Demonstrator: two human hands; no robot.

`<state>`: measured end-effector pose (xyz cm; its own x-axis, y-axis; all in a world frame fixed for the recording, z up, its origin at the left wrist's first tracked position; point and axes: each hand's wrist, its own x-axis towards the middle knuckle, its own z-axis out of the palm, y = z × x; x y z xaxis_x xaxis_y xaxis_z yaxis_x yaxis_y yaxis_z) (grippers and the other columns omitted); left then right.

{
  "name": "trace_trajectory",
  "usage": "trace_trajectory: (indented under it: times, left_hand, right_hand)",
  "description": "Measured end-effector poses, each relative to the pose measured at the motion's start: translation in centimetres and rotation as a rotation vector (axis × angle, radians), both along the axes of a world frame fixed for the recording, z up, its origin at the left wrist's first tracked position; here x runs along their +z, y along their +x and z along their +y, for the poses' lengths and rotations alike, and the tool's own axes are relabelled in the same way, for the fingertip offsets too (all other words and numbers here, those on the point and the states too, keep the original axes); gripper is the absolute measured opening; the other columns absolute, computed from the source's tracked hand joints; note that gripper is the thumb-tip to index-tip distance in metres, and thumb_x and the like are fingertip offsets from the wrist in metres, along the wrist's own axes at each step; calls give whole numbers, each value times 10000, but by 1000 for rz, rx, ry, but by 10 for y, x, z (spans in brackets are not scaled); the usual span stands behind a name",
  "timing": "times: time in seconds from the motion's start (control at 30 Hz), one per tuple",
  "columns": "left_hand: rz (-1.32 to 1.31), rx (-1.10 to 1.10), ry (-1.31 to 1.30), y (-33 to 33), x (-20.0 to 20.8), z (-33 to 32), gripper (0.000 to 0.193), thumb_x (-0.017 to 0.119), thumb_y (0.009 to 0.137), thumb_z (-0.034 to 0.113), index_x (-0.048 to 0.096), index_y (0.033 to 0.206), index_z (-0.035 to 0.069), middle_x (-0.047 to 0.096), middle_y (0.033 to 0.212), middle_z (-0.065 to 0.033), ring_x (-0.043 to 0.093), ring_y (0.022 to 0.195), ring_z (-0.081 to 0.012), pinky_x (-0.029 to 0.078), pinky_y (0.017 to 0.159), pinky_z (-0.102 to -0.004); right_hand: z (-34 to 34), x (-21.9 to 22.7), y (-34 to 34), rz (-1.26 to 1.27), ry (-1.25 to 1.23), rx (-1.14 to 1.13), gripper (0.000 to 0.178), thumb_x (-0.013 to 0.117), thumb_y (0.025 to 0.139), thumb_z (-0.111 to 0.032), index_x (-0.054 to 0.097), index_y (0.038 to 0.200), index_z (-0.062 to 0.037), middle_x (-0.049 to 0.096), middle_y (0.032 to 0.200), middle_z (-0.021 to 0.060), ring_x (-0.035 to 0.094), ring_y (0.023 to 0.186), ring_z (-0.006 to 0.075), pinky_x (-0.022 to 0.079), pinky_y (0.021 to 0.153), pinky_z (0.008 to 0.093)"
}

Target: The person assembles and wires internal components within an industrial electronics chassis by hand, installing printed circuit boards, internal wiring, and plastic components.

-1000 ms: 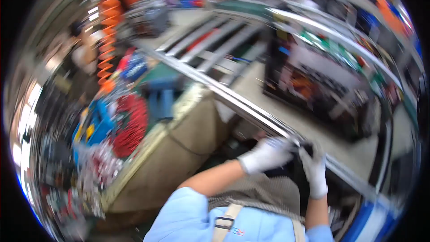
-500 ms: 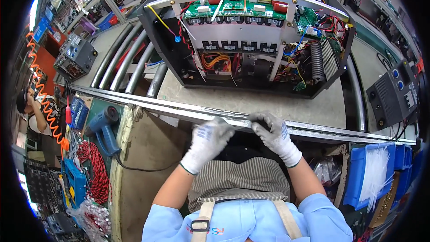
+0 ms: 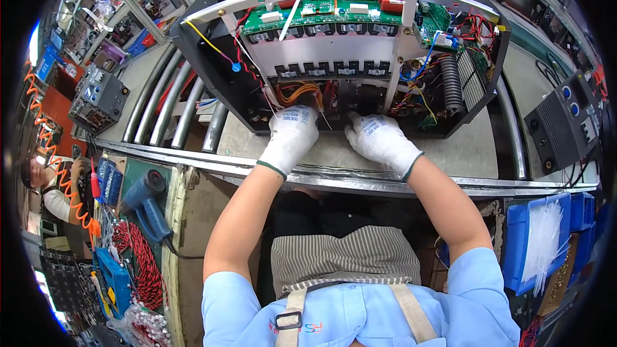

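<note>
An electrical unit with its side uncovered stands upright in a black metal casing [image 3: 212, 67]. Along its top runs a green circuit board [image 3: 321, 19], above a pale metal plate [image 3: 334, 48] with rows of black components. My left hand [image 3: 294, 132], in a white knit glove, reaches into the lower opening, just below the orange wires [image 3: 302, 93]; its fingertips are hidden inside. Beside it, at the casing's lower edge, is my right hand [image 3: 384, 140], also gloved, fingers bent inward and their tips out of sight. Whether either hand grips anything cannot be seen.
The unit rests on a pale board [image 3: 443, 154] over metal rollers [image 3: 189, 122]. A heat gun [image 3: 144, 202] lies at the left, near red twisted wires [image 3: 138, 263]. Blue bins [image 3: 514, 244] with white cable ties [image 3: 543, 241] stand right. Smaller grey machines [image 3: 565, 122] flank the unit.
Both hands have moved forward from the conveyor's near edge into the lower part of the casing. The unit appears shifted slightly left and up in the view.
</note>
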<state>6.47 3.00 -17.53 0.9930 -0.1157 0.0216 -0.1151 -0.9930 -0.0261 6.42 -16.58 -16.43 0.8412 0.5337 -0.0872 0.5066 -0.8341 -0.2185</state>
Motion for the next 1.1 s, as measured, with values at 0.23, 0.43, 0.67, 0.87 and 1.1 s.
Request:
trace_trajectory:
  times: [0.23, 0.43, 0.67, 0.87, 1.1]
  left_hand:
    - [-28, 34, -37, 2, -6, -6, 206, 624, 804, 222, 697, 954, 101, 697, 903, -109, 685, 855, -303, 546, 744, -430]
    - [-11, 10, 107, 1, -2, -8, 199, 614, 799, 211, 692, 938, 92, 698, 903, -108, 690, 842, -295, 543, 721, -413]
    - [-87, 18, -119, 5, -19, 1, 217, 635, 835, 289, 705, 941, 113, 696, 908, -111, 684, 854, -298, 542, 731, -420]
    - [-11, 14, -83, 6, -3, 4, 215, 628, 850, 293, 709, 954, 123, 699, 905, -108, 683, 866, -294, 542, 735, -427]
    - [-3, 36, -115, 7, -6, 6, 258, 629, 857, 325, 710, 1017, 140, 703, 922, -118, 681, 881, -304, 542, 755, -436]
  right_hand:
    - [1, -4, 16, 60, 19, -54, 352, 454, 935, -327, 666, 1083, -89, 700, 958, 184, 672, 895, 357, 539, 798, 471]
    - [-1, 2, 4, -159, 342, -132, 304, 530, 918, -229, 610, 1196, -133, 644, 1107, 157, 644, 990, 357, 541, 811, 453]
    - [16, -5, 18, -28, 143, -86, 333, 532, 914, -250, 606, 1207, -112, 686, 1030, 167, 665, 920, 354, 531, 823, 464]
    - [25, 9, 20, 40, -145, -149, 382, 544, 904, -258, 597, 1267, -152, 698, 992, 165, 674, 918, 341, 533, 796, 464]
    - [15, -20, 40, 67, 167, -115, 360, 610, 869, -257, 651, 1205, -135, 695, 1072, 145, 654, 998, 345, 513, 884, 422]
